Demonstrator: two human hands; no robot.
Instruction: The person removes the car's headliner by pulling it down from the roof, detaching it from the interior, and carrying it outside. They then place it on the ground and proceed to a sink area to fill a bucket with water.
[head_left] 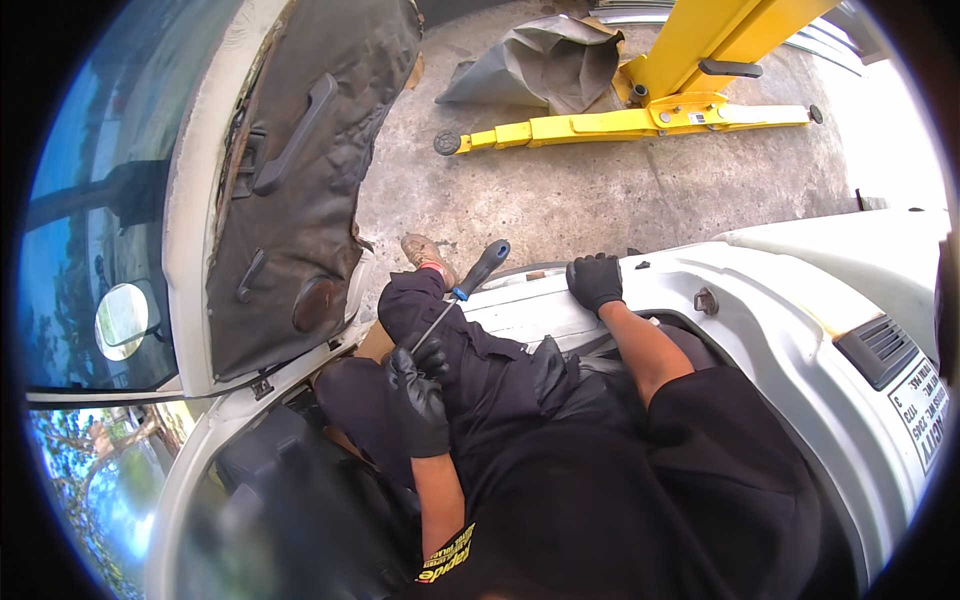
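Note:
In my left hand (415,395), gloved in black, is a screwdriver (482,270) with a grey and blue handle. The fingers are closed round its thin metal shaft, and the handle points up and away to the right. My right hand (595,281), also in a black glove, rests on the white door sill (530,312) of a vehicle, its fingers curled over the outer edge. I am sitting in the doorway, with my legs in dark trousers (415,305) and one brown shoe (428,256) outside.
The open vehicle door (300,180), with torn dark lining and a pull handle (300,135), stands at left. Past the concrete floor (560,200) is a yellow lift post (700,50) with its arms (590,127) low. A grey sheet (545,65) lies crumpled beside it.

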